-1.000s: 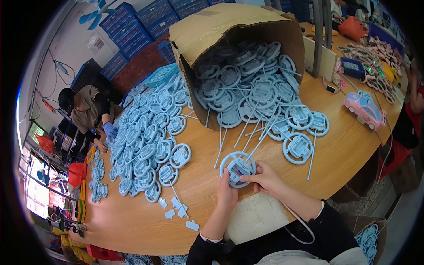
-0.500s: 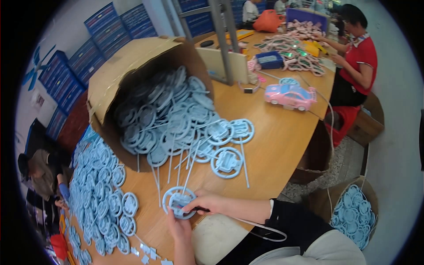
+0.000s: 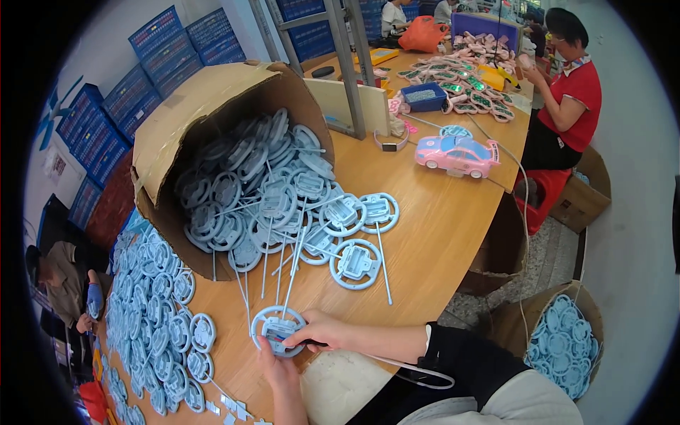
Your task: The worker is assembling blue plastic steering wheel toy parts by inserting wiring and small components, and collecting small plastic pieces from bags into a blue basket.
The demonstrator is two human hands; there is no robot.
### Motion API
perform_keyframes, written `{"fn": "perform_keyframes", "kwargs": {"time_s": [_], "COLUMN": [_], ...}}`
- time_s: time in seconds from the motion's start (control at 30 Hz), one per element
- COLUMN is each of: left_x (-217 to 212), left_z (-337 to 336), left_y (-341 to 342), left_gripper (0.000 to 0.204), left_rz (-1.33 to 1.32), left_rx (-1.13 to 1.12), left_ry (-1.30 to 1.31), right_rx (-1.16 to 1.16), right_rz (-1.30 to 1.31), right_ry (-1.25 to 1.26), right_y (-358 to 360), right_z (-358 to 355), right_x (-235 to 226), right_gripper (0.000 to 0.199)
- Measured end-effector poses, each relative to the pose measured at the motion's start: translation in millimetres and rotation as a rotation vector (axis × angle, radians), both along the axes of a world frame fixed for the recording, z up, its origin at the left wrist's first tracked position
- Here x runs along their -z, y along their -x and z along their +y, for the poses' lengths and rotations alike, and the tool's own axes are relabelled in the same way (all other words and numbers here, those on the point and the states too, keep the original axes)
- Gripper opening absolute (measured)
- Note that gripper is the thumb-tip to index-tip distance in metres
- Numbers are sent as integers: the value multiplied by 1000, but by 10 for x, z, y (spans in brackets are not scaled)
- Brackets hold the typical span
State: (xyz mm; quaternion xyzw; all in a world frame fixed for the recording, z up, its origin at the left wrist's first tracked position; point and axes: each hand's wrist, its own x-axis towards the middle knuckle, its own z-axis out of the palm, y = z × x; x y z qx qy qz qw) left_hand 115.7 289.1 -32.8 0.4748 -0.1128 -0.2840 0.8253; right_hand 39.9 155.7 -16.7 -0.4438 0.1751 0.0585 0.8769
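Observation:
In front of me my left hand is closed on the lower edge of a light blue plastic toy steering wheel. A long thin blue rod reaches away from this wheel over the table. My right hand grips a slim black-handled tool over the wheel's middle, its tip hidden by the fingers. A white cord runs out beneath my right forearm. Just beyond, similar blue wheels spill out of a tipped cardboard box, several with thin rods.
A heap of blue wheels covers the table's left side, with small pale pieces near it. A pink toy car stands farther right. Boxes of parts sit on the floor at right. Two co-workers work nearby, at right and left.
The whole view has shifted slightly. Both my hands stay on the same wheel, with the tool over its middle. The co-worker in red has raised a hand holding a pale pink piece.

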Motion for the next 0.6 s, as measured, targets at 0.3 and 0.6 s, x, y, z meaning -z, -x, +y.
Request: {"fn": "perform_keyframes", "kwargs": {"time_s": [0.3,0.6], "left_x": [31,-5], "left_z": [-58,-105], "left_y": [22,49], "left_gripper": [38,25], "left_rz": [-39,55], "left_rx": [-79,-165], "left_ry": [-43,-24], "right_rx": [40,61], "right_rz": [6,-50], "right_ry": [-10,-122], "right_y": [19,-22], "right_z": [-21,22], "right_x": [-1,73], "right_gripper": [22,22]}}
